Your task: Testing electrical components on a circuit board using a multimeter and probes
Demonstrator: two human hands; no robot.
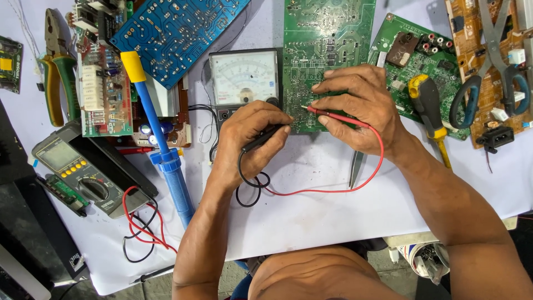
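Left hand (247,141) pinching black probe (261,139), right hand (358,108) gripping red probe (333,115), tips on green circuit board (322,33)

Head camera — straight down (close) — over workbench (311,216).

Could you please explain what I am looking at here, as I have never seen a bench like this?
This is one view from a camera on the person's head, looking down at a white table. The left hand holds a black probe, and the right hand holds a red probe; both tips meet a green circuit board. Behind them sits a needle meter. Nearby lie a blue suction pump, pliers, a yellow-handled screwdriver and scissors.
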